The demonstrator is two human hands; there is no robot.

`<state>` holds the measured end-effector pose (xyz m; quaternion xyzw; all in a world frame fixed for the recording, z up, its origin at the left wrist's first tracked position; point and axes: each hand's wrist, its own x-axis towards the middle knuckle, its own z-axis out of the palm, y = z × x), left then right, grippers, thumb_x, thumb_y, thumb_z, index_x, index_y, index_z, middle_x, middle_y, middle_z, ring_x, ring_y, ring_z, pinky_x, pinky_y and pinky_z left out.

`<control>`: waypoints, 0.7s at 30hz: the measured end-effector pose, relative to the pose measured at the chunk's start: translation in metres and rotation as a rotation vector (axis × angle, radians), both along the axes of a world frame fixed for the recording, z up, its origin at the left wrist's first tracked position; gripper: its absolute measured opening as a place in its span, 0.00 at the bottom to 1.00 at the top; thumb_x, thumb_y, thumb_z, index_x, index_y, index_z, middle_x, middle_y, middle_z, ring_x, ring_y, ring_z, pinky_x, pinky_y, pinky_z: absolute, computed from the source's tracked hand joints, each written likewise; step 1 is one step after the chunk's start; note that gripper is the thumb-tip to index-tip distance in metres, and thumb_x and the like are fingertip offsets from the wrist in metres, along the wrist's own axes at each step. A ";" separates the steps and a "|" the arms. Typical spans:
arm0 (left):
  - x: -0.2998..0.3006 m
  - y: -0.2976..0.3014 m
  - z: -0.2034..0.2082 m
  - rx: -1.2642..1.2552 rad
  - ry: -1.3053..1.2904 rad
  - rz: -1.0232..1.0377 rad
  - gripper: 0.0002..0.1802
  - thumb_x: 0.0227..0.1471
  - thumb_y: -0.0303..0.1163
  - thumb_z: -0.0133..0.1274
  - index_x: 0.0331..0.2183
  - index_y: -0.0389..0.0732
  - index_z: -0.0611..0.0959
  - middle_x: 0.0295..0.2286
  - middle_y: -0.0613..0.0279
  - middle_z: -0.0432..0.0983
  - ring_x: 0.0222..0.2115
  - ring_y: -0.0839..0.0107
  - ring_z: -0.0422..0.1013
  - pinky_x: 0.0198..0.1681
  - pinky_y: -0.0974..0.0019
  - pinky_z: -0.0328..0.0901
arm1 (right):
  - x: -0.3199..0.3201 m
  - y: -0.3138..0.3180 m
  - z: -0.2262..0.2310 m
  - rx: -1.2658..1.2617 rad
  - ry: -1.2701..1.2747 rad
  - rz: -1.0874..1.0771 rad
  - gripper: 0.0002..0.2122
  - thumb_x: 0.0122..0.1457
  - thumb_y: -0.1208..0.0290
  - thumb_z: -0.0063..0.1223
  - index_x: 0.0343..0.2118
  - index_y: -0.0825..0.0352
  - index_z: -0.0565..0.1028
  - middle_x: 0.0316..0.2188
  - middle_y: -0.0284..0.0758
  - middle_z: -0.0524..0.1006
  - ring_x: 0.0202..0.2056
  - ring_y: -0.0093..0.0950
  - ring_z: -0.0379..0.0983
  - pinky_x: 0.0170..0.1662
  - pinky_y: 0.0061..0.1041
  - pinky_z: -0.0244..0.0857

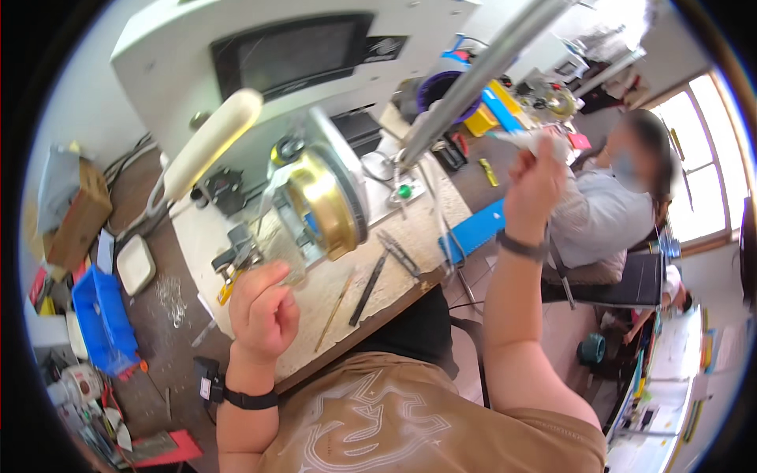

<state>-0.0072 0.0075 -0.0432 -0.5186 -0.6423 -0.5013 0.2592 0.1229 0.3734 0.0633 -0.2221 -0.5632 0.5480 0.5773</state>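
My left hand [264,315] is over the left part of the pale worktop, fingers curled together; whatever they pinch, if anything, is hidden or too fine to see. Just beyond it are a small metal fixture [239,251] and a brass-coloured wheel [322,206] mounted on a machine. Raised to the far right, my right hand [535,189] has its fingers closed around a pale, blurred piece that looks like thin sheet or film [516,140]. Lying on the worktop are tweezers [400,254], a black pen-shaped tool [368,288] and a thin stick [335,309].
A white lamp [213,146] leans over the bench, and a grey metal pole [481,79] crosses near my right hand. Blue bin [102,319] and white dish [136,264] stand at left. A seated person [599,213] works at right, beside a blue strip [477,229].
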 end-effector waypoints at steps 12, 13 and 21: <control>0.002 0.002 -0.002 -0.025 -0.021 0.028 0.05 0.56 0.18 0.52 0.36 0.34 0.74 0.40 0.44 0.79 0.40 0.50 0.78 0.45 0.54 0.73 | -0.074 0.067 0.010 0.586 -0.782 -0.065 0.18 0.59 0.56 0.61 0.34 0.71 0.78 0.23 0.40 0.79 0.25 0.34 0.77 0.33 0.33 0.70; 0.002 0.002 -0.001 -0.030 -0.027 0.022 0.05 0.56 0.19 0.52 0.36 0.34 0.74 0.40 0.44 0.79 0.40 0.50 0.78 0.45 0.54 0.73 | -0.076 0.063 0.012 0.589 -0.940 -0.077 0.18 0.59 0.56 0.60 0.34 0.71 0.78 0.22 0.40 0.79 0.25 0.36 0.77 0.32 0.34 0.70; 0.004 0.001 0.001 -0.036 -0.039 0.027 0.05 0.56 0.18 0.53 0.36 0.33 0.75 0.40 0.44 0.79 0.39 0.50 0.78 0.45 0.54 0.73 | -0.081 0.068 -0.009 0.492 -0.915 0.053 0.16 0.57 0.57 0.60 0.29 0.69 0.80 0.20 0.37 0.79 0.24 0.34 0.77 0.30 0.34 0.69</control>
